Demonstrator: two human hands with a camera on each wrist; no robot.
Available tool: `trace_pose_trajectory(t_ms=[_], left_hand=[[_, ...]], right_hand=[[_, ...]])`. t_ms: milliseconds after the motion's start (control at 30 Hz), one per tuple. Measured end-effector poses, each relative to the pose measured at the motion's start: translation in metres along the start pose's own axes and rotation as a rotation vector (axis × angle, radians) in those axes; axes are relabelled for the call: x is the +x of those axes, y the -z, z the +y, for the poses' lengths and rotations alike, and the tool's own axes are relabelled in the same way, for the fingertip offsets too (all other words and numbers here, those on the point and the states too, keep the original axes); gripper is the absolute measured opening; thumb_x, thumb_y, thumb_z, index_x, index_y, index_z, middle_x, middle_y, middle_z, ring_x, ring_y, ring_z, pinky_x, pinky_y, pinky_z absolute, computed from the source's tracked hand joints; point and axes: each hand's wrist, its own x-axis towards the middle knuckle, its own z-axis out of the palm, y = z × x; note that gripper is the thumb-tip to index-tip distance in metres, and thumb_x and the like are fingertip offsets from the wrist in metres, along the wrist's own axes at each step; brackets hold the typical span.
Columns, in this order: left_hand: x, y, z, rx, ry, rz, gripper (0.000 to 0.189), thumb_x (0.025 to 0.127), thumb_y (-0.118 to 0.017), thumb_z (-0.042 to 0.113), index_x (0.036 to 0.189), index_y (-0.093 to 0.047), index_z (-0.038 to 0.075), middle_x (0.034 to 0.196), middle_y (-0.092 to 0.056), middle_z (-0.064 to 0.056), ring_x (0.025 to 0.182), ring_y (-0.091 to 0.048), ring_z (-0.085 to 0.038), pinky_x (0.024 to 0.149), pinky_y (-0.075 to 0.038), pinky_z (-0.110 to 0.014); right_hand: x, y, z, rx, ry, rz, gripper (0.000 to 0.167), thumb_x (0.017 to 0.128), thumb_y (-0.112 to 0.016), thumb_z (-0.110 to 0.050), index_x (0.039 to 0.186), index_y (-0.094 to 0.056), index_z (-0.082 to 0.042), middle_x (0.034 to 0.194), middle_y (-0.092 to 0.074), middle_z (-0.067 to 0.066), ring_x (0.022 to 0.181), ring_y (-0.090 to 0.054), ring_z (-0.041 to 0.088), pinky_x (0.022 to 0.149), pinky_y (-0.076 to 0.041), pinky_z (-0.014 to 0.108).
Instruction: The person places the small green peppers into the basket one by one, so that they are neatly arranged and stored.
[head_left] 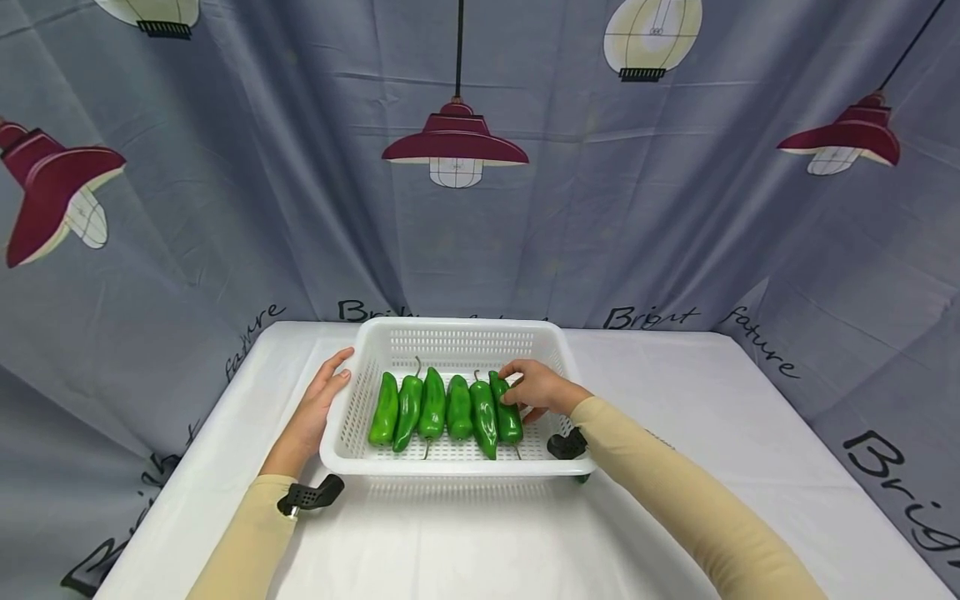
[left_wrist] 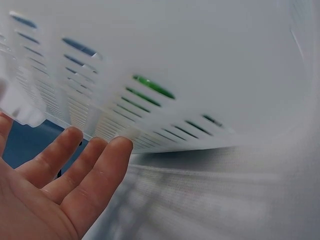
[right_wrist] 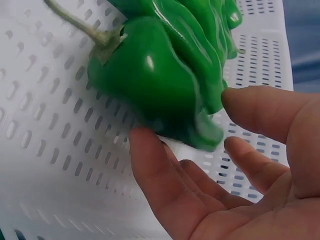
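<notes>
Several green peppers lie side by side in a row inside a white perforated plastic basket (head_left: 450,467). My right hand (head_left: 540,385) reaches over the basket's right side to the rightmost green pepper (head_left: 510,427). In the right wrist view its thumb and fingers are spread around the tip end of that pepper (right_wrist: 145,75), with fingertips right at its lower side and a gap toward the palm. My left hand (head_left: 309,412) is at the basket's left wall, fingers extended. The left wrist view shows those fingertips (left_wrist: 117,150) against the slotted outer wall; green shows through the slots.
The basket stands on a table with a white cloth (head_left: 465,542). A grey-blue curtain (head_left: 315,167) printed with lamps and lettering hangs behind and at both sides. Black wrist devices (head_left: 309,495) are strapped over both beige sleeves.
</notes>
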Motion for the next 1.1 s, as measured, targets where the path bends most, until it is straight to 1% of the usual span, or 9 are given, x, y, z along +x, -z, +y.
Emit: trace_pose_trajectory(t_ms=[100,300,567,733,867,1033,1100], left_hand=[[-0.0002,0.0003,0.0003,-0.004,0.003,0.001,0.053,0.112,-0.035,0.036,0.160,-0.019,0.020,0.161,-0.029,-0.015,0.116,-0.056,0.006,0.093,-0.052,-0.019],[-0.0007,0.0000,0.0005,-0.003,0.007,0.005,0.053,0.112,-0.034,0.036,0.160,-0.019,0.020,0.162,-0.028,-0.015,0.117,-0.055,0.006,0.094,-0.051,-0.018],[-0.0012,-0.0002,0.0014,0.003,0.001,-0.007,0.054,0.112,-0.034,0.039,0.160,-0.018,0.022,0.165,-0.025,-0.017,0.117,-0.055,0.006,0.093,-0.051,-0.019],[-0.0024,0.0002,0.0021,0.018,0.005,-0.007,0.053,0.112,-0.033,0.041,0.160,-0.019,0.025,0.166,-0.024,-0.019,0.121,-0.052,0.000,0.094,-0.051,-0.020],[-0.0030,-0.0004,0.0031,0.024,0.007,0.001,0.053,0.112,-0.033,0.041,0.160,-0.019,0.025,0.166,-0.024,-0.017,0.124,-0.051,-0.003,0.094,-0.051,-0.020],[-0.0029,-0.0020,0.0039,0.022,0.012,0.001,0.054,0.112,-0.033,0.039,0.161,-0.017,0.021,0.167,-0.024,-0.015,0.122,-0.051,0.001,0.095,-0.050,-0.018],[-0.0027,-0.0024,0.0041,0.022,0.013,0.002,0.054,0.112,-0.033,0.038,0.161,-0.017,0.020,0.167,-0.024,-0.015,0.121,-0.051,0.004,0.094,-0.050,-0.017]], right_hand=[[0.0004,-0.0005,-0.0005,0.023,-0.012,-0.018,0.048,0.093,-0.068,-0.002,0.139,-0.054,-0.006,0.126,-0.064,0.021,0.083,-0.064,0.023,0.066,-0.063,0.042],[0.0020,-0.0005,-0.0005,0.035,-0.022,-0.022,0.048,0.093,-0.068,-0.001,0.139,-0.054,-0.006,0.125,-0.064,0.020,0.084,-0.064,0.023,0.066,-0.063,0.041],[-0.0002,0.0007,-0.0014,0.071,-0.015,-0.043,0.050,0.092,-0.067,0.000,0.140,-0.052,-0.004,0.125,-0.062,0.022,0.085,-0.065,0.025,0.069,-0.063,0.046],[-0.0005,0.0010,-0.0017,0.071,-0.012,-0.045,0.050,0.093,-0.067,0.000,0.140,-0.052,-0.004,0.124,-0.063,0.022,0.086,-0.066,0.025,0.070,-0.063,0.046],[-0.0016,0.0014,-0.0021,0.072,-0.007,-0.046,0.050,0.093,-0.067,0.000,0.140,-0.052,-0.004,0.126,-0.063,0.022,0.085,-0.066,0.024,0.070,-0.063,0.045],[-0.0032,0.0026,-0.0021,0.070,-0.006,-0.030,0.052,0.093,-0.067,-0.002,0.142,-0.051,-0.004,0.130,-0.063,0.023,0.085,-0.068,0.024,0.067,-0.063,0.042],[-0.0038,0.0032,-0.0025,0.076,-0.007,-0.021,0.053,0.093,-0.067,-0.002,0.143,-0.050,-0.005,0.129,-0.063,0.023,0.084,-0.066,0.023,0.067,-0.063,0.041]])
